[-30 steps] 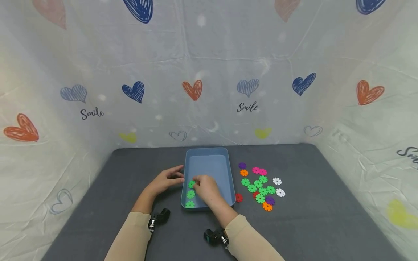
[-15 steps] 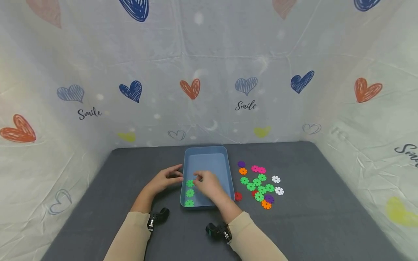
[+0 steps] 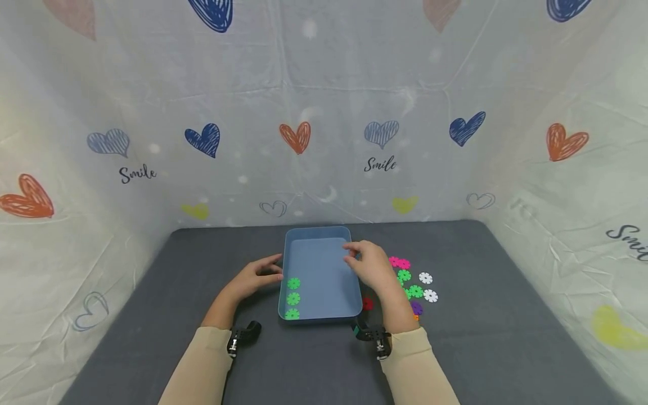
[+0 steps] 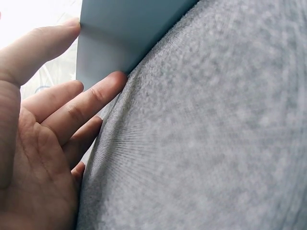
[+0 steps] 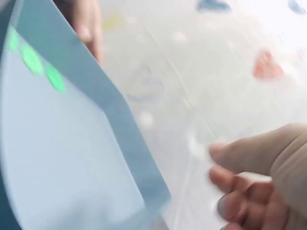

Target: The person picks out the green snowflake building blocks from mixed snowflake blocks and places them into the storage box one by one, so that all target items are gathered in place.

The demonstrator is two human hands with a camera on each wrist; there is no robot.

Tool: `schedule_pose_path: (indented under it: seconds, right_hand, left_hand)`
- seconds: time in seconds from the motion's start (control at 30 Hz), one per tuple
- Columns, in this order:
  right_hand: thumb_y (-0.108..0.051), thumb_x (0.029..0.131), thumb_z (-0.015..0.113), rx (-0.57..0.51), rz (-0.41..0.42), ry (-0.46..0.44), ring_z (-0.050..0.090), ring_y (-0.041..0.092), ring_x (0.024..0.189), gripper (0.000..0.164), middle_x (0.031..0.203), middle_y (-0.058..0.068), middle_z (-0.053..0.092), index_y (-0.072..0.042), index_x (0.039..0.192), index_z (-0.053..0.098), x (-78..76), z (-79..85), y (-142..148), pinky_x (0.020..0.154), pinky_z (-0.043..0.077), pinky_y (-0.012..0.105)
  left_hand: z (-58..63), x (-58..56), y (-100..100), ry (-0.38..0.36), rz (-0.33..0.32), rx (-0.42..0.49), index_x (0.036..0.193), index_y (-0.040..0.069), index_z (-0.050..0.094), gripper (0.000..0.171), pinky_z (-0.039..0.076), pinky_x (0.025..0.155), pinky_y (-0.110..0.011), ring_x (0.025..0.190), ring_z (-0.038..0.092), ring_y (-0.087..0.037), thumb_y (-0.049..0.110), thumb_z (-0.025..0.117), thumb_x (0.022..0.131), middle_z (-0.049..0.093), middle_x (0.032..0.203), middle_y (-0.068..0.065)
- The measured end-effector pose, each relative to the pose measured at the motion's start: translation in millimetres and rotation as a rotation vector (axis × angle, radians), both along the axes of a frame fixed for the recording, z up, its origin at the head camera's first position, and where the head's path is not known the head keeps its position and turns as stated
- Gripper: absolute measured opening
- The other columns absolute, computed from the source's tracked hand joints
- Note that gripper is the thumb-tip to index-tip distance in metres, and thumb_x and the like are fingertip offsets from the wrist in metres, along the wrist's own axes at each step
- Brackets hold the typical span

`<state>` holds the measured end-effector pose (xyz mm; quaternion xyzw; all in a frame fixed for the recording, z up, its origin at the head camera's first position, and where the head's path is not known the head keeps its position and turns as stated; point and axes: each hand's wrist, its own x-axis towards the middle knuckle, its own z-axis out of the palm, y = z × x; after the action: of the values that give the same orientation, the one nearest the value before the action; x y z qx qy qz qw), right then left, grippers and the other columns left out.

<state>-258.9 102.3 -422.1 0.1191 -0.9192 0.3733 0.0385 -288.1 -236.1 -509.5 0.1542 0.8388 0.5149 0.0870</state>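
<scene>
A blue-grey tray (image 3: 324,278) lies on the table with three green flower-shaped discs (image 3: 293,298) lined up along its left side. My left hand (image 3: 253,279) touches the tray's left wall, its fingers fairly straight; the left wrist view shows fingertips (image 4: 115,81) against the tray's outside. Over the tray's right edge hovers my right hand (image 3: 372,264), fingers loosely bent. In the right wrist view a gap shows between its thumb (image 5: 244,153) and the other fingers, with nothing held. To the right lie more discs, partly hidden by the right hand and forearm.
Pink discs (image 3: 400,262), white discs (image 3: 430,296), a green disc (image 3: 415,291), a purple disc (image 3: 417,307) and a red disc (image 3: 368,304) lie on the dark grey table (image 3: 481,315). A white curtain (image 3: 324,185) printed with hearts stands behind and at both sides.
My right hand has let go of the third green disc and moved right and away, from the tray's left side to its right edge. The left hand has stayed at the tray's wall.
</scene>
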Motion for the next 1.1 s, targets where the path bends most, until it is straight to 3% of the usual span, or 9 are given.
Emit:
schedule_pose_path:
  seconds: [0.13,0.27,0.37,0.5,0.67,0.83,1.1]
  right_hand:
    - [-0.016,0.094,0.076,0.067,-0.089,-0.122,0.062,0.024,0.086,0.033,0.098,0.007,0.069,-0.004,0.125,0.073,-3.6,-7.5,27,0.075,0.052,0.043]
    - [-0.016,0.089,0.081,0.161,-0.17,-0.231,0.067,0.032,0.099,0.035,0.113,0.014,0.072,-0.003,0.12,0.075,-5.5,-18.7,45,0.084,0.053,0.051]
    - [-0.015,0.083,0.086,0.213,-0.209,-0.287,0.066,0.031,0.093,0.029,0.109,0.012,0.073,-0.004,0.109,0.077,-7.0,-25.3,51,0.083,0.053,0.051]
    - [-0.014,0.078,0.088,0.242,-0.254,-0.34,0.061,0.026,0.079,0.018,0.089,0.005,0.068,-0.008,0.085,0.073,-9.9,-30.2,53,0.072,0.052,0.044]
    - [-0.014,0.076,0.089,0.248,-0.28,-0.345,0.056,0.023,0.071,0.026,0.076,0.002,0.059,-0.013,0.069,0.063,-11.8,-32.9,52,0.063,0.046,0.039]
    - [-0.015,0.074,0.09,0.242,-0.279,-0.302,0.058,0.025,0.073,0.026,0.08,0.003,0.062,-0.011,0.076,0.065,-10.3,-34.0,52,0.066,0.048,0.044]
    - [-0.018,0.08,0.085,0.226,-0.268,-0.243,0.063,0.029,0.085,0.033,0.103,0.009,0.071,-0.006,0.108,0.072,-13.6,-38.9,52,0.08,0.051,0.054]
  left_hand:
    - [0.8,0.5,-1,0.002,0.008,-0.009,0.156,0.009,0.044,0.074,0.036,0.11,-0.059,0.131,0.053,-0.033,0.03,0.078,0.094,0.07,0.12,-0.007]
    - [1.7,1.2,-1,0.003,0.006,-0.009,0.156,0.009,0.044,0.074,0.036,0.11,-0.059,0.131,0.053,-0.033,0.031,0.078,0.094,0.071,0.12,-0.007]
    - [1.7,1.4,-1,0.003,0.002,-0.004,0.156,0.008,0.044,0.074,0.035,0.111,-0.06,0.132,0.052,-0.034,0.031,0.077,0.094,0.071,0.12,-0.007]
    - [1.5,0.9,-1,-0.011,0.009,0.002,0.156,0.008,0.045,0.074,0.035,0.111,-0.059,0.132,0.052,-0.033,0.029,0.078,0.094,0.071,0.12,-0.007]
    - [1.8,0.6,0,0.005,0.002,-0.004,0.156,0.005,0.044,0.072,0.036,0.11,-0.059,0.131,0.053,-0.034,0.028,0.076,0.095,0.071,0.121,-0.009]
    - [1.5,1.1,0,0.012,-0.002,-0.006,0.156,0.004,0.044,0.072,0.036,0.11,-0.06,0.131,0.053,-0.036,0.027,0.075,0.096,0.07,0.121,-0.011]
    - [3.0,1.2,1,-0.005,0.011,-0.013,0.156,0.007,0.044,0.073,0.036,0.11,-0.059,0.132,0.053,-0.034,0.03,0.077,0.095,0.07,0.121,-0.008]
